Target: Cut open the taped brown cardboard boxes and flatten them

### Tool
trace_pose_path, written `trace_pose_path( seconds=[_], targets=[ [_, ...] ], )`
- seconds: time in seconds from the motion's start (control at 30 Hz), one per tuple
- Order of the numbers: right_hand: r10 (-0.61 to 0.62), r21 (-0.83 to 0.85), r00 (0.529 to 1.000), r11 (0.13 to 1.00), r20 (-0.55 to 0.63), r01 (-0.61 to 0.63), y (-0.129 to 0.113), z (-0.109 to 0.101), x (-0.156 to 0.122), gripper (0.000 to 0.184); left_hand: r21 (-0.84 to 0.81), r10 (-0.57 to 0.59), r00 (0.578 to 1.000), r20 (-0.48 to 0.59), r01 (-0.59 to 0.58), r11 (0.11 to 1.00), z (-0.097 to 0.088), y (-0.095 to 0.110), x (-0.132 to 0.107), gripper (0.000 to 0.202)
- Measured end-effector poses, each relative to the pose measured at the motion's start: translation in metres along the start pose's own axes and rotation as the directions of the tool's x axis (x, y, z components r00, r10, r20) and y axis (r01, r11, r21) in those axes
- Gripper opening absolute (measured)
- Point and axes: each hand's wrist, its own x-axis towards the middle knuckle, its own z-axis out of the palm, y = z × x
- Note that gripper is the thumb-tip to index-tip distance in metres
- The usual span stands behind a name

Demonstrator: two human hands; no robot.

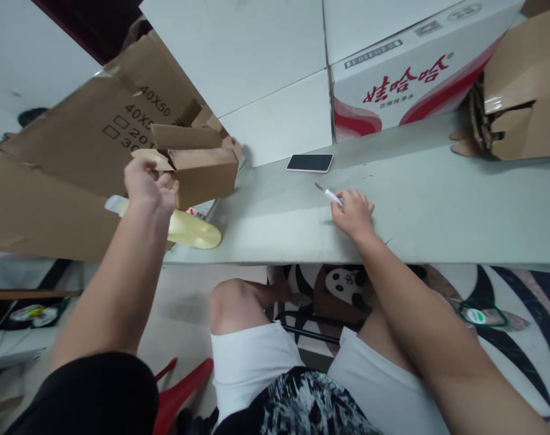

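My left hand (150, 184) reaches to the small open cardboard box (207, 177) on the left of the table, its fingers closed on the flap at the near left corner. The box's other flaps stand up, and its inside is mostly hidden. My right hand (354, 212) grips a craft knife (333, 197) with a white handle, low over the middle of the table. The knife's short blade points up and left, toward a phone (310, 162) lying flat. Just below my left hand lies a pale yellow bottle (193, 229), partly hidden by my forearm.
A large cardboard carton (66, 157) stands on the left. White panels (279, 118) and a white and red carton (406, 84) line the back of the pale table (438, 205). At the far right is another open cardboard box (529, 90). The table's front edge runs above my knees.
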Motion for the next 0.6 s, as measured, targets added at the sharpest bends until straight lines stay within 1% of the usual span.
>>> trace_pose_path(
  seconds=[0.03, 0.07, 0.1, 0.17, 0.23, 0.3, 0.37, 0.4, 0.43, 0.47, 0.5, 0.6],
  targets=[
    [-0.01, 0.03, 1.0, 1.0, -0.019, 0.01, 0.001, -0.001, -0.002, 0.028, -0.015, -0.049, 0.999, 0.008, 0.049, 0.999, -0.006, 0.01, -0.016, 0.012],
    [-0.019, 0.065, 0.999, 0.998, -0.04, 0.022, 0.002, -0.002, -0.004, 0.027, -0.043, -0.108, 0.993, 0.049, 0.11, 0.993, -0.01, 0.02, -0.033, 0.01],
    [-0.025, 0.106, 0.998, 0.994, -0.063, 0.031, 0.003, -0.004, -0.006, 0.026, -0.065, -0.134, 0.989, 0.069, 0.138, 0.988, -0.014, 0.029, -0.05, 0.01],
    [-0.014, 0.198, 0.994, 0.98, -0.107, 0.035, 0.006, -0.008, -0.01, 0.023, -0.111, -0.134, 0.983, 0.124, 0.148, 0.983, -0.018, 0.04, -0.084, 0.01],
    [0.019, 0.31, 0.989, 0.95, -0.147, 0.028, 0.009, -0.015, -0.014, 0.02, -0.118, -0.161, 0.969, 0.187, 0.184, 0.976, -0.02, 0.042, -0.113, 0.018],
    [0.04, 0.425, 0.978, 0.904, -0.203, 0.051, 0.012, -0.022, -0.016, 0.017, -0.12, -0.231, 0.938, 0.259, 0.268, 0.956, -0.019, 0.037, -0.135, 0.027],
    [0.045, 0.516, 0.959, 0.849, -0.281, 0.112, 0.016, -0.03, -0.018, 0.015, -0.074, -0.313, 0.885, 0.343, 0.358, 0.931, -0.016, 0.026, -0.152, 0.031],
    [0.044, 0.551, 0.947, 0.822, -0.317, 0.146, 0.019, -0.033, -0.02, 0.015, -0.061, -0.33, 0.868, 0.371, 0.377, 0.924, -0.013, 0.019, -0.158, 0.032],
    [0.048, 0.582, 0.937, 0.794, -0.345, 0.174, 0.021, -0.036, -0.021, 0.018, -0.052, -0.327, 0.862, 0.386, 0.375, 0.926, -0.01, 0.012, -0.162, 0.033],
    [0.051, 0.611, 0.931, 0.767, -0.361, 0.195, 0.024, -0.038, -0.023, 0.023, -0.051, -0.306, 0.87, 0.386, 0.351, 0.935, -0.007, 0.004, -0.165, 0.033],
    [0.053, 0.636, 0.93, 0.744, -0.364, 0.207, 0.027, -0.039, -0.026, 0.028, -0.053, -0.272, 0.889, 0.369, 0.312, 0.949, -0.004, -0.004, -0.166, 0.034],
    [0.025, 0.67, 0.944, 0.711, -0.329, 0.214, 0.036, -0.042, -0.033, 0.04, 0.0, -0.164, 0.95, 0.266, 0.17, 0.985, 0.006, -0.029, -0.161, 0.035]
  ],
)
